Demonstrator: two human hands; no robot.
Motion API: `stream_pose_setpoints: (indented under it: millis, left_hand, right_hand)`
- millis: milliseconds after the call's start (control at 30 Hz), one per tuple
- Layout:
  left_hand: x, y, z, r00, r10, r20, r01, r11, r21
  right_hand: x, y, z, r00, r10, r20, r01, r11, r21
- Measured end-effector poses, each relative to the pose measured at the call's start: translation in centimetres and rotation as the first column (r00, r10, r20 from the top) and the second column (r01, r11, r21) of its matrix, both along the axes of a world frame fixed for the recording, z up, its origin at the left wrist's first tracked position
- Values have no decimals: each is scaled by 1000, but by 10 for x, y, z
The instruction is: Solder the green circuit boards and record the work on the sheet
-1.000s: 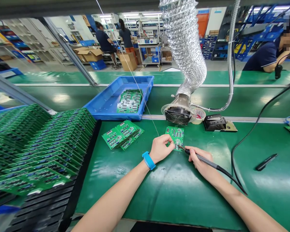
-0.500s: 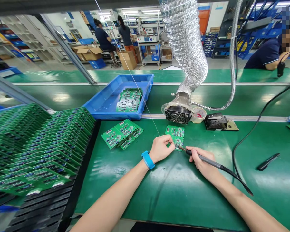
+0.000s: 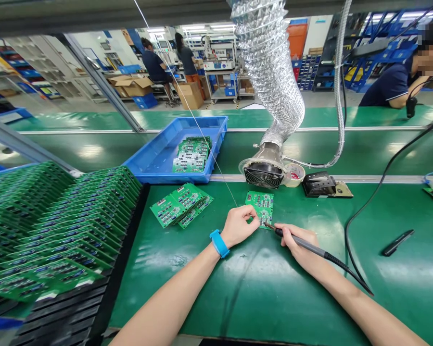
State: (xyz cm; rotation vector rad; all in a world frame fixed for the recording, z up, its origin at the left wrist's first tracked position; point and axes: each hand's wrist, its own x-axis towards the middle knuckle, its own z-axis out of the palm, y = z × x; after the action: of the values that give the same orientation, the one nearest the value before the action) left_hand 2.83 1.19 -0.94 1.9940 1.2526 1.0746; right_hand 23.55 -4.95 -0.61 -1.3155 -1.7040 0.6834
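Note:
A green circuit board (image 3: pixel 260 204) lies flat on the bench mat below the fume fan. My right hand (image 3: pixel 300 242) is closed around a soldering iron (image 3: pixel 305 246), whose tip touches or nearly touches the board's lower right part. At the board's lower left edge, my left hand (image 3: pixel 241 225), with a blue wrist strap (image 3: pixel 219 243), pinches a thin solder wire (image 3: pixel 222 174) that runs down from above. The wire's end at the fingertips is too small to make out. Left of my hands lies a small stack of circuit boards (image 3: pixel 182 204).
Racked circuit boards (image 3: pixel 79 221) fill the left side. Behind stands a blue tray (image 3: pixel 149 154) with more boards. The fume fan (image 3: pixel 263 174), a tape roll (image 3: pixel 294 175), an iron stand (image 3: pixel 326 186) and a black pen (image 3: pixel 398 242) are around. A person (image 3: pixel 391 86) sits across, right.
The whole view has shifted slightly, with the scene sitting a little lower. Both hands keep their grips and stay at the board's lower edge.

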Motion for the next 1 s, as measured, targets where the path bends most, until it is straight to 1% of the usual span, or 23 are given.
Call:
stream_pose_setpoints:
  millis: [233,400,467,633,700,767,867,933,1000]
  left_hand:
    - [-1,1,-6,996,-70,-62,67,997,-35]
    - [-2,0,-7,990,-89,-112,90,996,1]
    - [-2,1,-7,985,-102,-137,106,994,24]
    - [-3,0,-3,966,-160,-202,179,980,83]
    - [-3,-1,-1,966,-173,-189,193,977,91]
    - [-3,0,1,984,-123,-130,137,985,104]
    - [-8,9,0,997,72,-10,-70,990,125]
    - [-15,18,-4,979,198,41,-202,971,128]
    - [-24,30,-9,958,286,34,-288,947,139]
  right_hand:
    - [1,-1,-1,999,34,13,-36,993,115]
    - [0,0,0,997,65,36,-69,989,132]
    - [0,-1,1,997,59,40,-64,987,149]
    - [0,-1,0,996,54,65,-63,986,156]
    - [1,-1,-1,996,59,65,-68,987,145]
    - [1,-1,-1,996,62,59,-69,989,134]
    - [2,-2,-1,997,67,44,-72,991,109]
    - [2,-2,-1,997,65,32,-68,993,96]
    - [3,-3,0,999,51,8,-52,994,95]
